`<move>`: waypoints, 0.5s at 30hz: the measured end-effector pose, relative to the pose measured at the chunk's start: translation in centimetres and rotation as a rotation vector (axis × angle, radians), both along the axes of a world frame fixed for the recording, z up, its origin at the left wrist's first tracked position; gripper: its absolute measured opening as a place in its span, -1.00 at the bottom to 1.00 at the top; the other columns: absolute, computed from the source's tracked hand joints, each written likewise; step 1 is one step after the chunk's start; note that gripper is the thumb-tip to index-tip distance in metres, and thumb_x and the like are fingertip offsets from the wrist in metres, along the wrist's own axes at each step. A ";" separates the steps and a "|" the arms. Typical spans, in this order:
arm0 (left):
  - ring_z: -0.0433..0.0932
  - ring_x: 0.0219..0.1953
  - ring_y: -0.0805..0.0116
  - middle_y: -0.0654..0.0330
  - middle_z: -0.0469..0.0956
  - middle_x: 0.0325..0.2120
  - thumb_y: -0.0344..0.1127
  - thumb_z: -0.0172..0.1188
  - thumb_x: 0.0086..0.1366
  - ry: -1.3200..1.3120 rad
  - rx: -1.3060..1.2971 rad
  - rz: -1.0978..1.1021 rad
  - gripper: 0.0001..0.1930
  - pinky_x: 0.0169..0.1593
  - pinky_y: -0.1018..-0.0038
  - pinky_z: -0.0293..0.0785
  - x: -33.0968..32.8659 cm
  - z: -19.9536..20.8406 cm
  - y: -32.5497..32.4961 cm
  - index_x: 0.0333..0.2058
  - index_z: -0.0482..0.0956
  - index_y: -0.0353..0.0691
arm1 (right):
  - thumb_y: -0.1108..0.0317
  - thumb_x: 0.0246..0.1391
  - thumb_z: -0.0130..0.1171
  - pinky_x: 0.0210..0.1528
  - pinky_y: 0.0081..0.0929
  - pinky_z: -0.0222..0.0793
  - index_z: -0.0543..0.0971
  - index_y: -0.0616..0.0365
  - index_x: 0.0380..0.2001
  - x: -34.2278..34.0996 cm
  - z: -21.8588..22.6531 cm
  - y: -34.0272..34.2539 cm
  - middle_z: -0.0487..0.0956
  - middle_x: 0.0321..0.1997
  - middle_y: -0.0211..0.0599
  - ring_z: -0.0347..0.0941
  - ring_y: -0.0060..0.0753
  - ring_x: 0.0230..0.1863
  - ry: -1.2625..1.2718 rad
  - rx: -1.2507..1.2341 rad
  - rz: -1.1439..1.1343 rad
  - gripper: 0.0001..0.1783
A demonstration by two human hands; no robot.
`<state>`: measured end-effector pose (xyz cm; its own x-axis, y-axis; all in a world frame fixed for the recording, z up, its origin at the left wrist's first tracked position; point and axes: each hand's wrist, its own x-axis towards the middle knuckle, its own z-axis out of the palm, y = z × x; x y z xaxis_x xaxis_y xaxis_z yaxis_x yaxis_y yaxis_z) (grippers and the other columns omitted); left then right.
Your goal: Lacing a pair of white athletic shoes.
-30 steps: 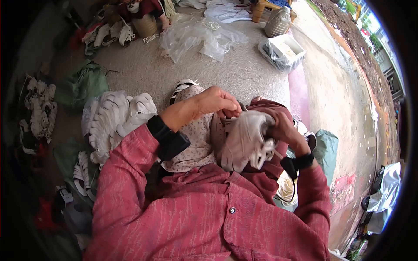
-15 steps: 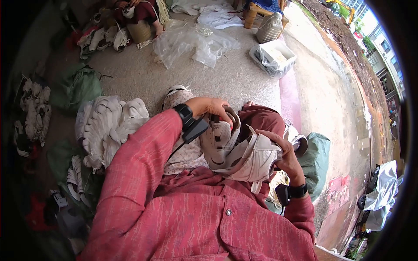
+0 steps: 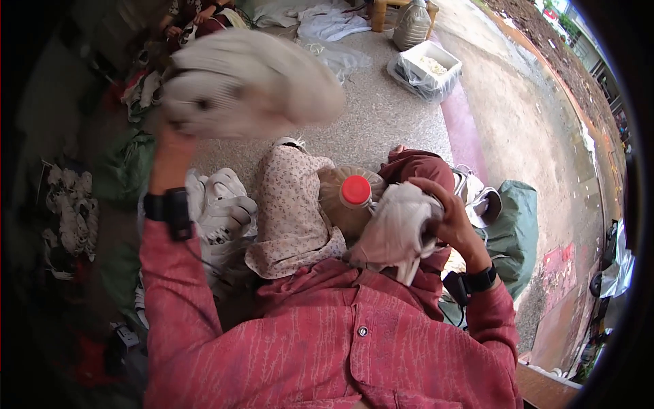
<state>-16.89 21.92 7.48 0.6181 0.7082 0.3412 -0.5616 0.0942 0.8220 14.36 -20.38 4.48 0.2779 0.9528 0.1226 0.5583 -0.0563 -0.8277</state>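
- Head view: a blurred sneaker [image 3: 252, 85], held low beside its mate half a second ago, has been lifted to the upper left by the left hand [image 3: 174, 140].
- The left fingers are mostly hidden by its bulky, off-white shape; it is held in them, but their spread cannot be told.
- A white sneaker [image 3: 395, 225] is kept low near the maroon cloth [image 3: 421, 165], gripped at one end by the right hand [image 3: 443, 211], its fingers curled.
- A rounded, translucent plastic jug [image 3: 333, 187] with a round red cap [image 3: 356, 189] has been uncovered.
- Floral fabric [image 3: 293, 211] is draped beside heaped white shoes [image 3: 228, 204].
- Rough, speckled floor [image 3: 402, 126] is seen beyond.
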 end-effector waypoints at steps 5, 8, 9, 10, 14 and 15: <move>0.47 0.04 0.12 -0.02 0.43 0.00 -0.07 0.11 0.24 0.129 -0.354 -0.580 -0.43 0.06 0.27 0.50 -1.6 6.6 -3.7 0.11 0.33 -0.36 | 0.30 -0.16 0.34 -0.17 -0.24 0.44 0.40 0.02 0.08 -0.3 0.2 5.6 0.60 -0.26 0.00 0.55 0.03 -0.19 -0.308 -0.248 -0.174 -0.35; 0.54 -0.08 0.19 -0.06 0.45 -0.02 -0.19 0.12 0.22 0.543 0.123 -0.266 -0.44 -0.10 0.39 0.55 0.0 11.9 -11.4 0.11 0.31 -0.45 | 0.30 -0.17 0.28 -0.31 -0.13 0.42 0.48 0.08 -0.09 -1.1 1.0 11.3 0.55 -0.46 -0.04 0.54 0.09 -0.31 -0.601 -0.407 -0.021 -0.53; 0.56 -0.12 0.24 -0.06 0.48 -0.04 -0.20 0.08 0.26 0.459 0.257 -0.110 -0.47 -0.15 0.46 0.54 3.0 10.5 -16.0 0.10 0.34 -0.46 | 0.29 -0.15 0.27 -0.30 -0.14 0.44 0.50 0.08 -0.10 -0.7 0.1 12.5 0.57 -0.43 -0.07 0.55 0.07 -0.30 -0.646 -0.410 0.002 -0.54; 0.56 -0.15 0.25 -0.02 0.53 -0.11 -0.13 -0.01 0.33 0.357 0.223 -0.074 -0.48 -0.14 0.49 0.53 4.9 12.1 -21.8 0.10 0.34 -0.46 | 0.27 -0.13 0.26 -0.29 -0.15 0.45 0.51 0.09 -0.10 -0.8 -0.4 13.9 0.59 -0.40 -0.09 0.56 0.06 -0.30 -0.696 -0.387 0.055 -0.56; 0.51 -0.02 0.33 0.06 0.48 0.00 0.02 0.18 0.18 0.402 -0.071 -0.578 -0.32 0.02 0.42 0.51 6.9 -0.7 -11.3 0.15 0.32 -0.32 | 0.12 -0.10 0.30 -0.14 -0.20 0.44 0.50 0.07 -0.03 0.0 -4.0 19.1 0.61 -0.21 -0.11 0.55 -0.05 -0.14 -0.567 -0.528 0.356 -0.47; 0.50 0.02 0.36 0.09 0.46 0.04 0.08 0.25 0.13 0.421 -0.178 -0.751 -0.27 0.07 0.40 0.51 5.8 -4.1 -8.6 0.17 0.31 -0.27 | 0.10 -0.08 0.30 -0.07 -0.23 0.42 0.49 0.05 0.00 0.3 -4.2 19.1 0.60 -0.13 -0.09 0.53 -0.10 -0.07 -0.508 -0.527 0.372 -0.45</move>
<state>-11.14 13.27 3.41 0.9916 0.0852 -0.0970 0.0468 0.4631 0.8851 14.68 -1.24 0.31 -0.0363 0.9393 -0.3413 0.9169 -0.1045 -0.3853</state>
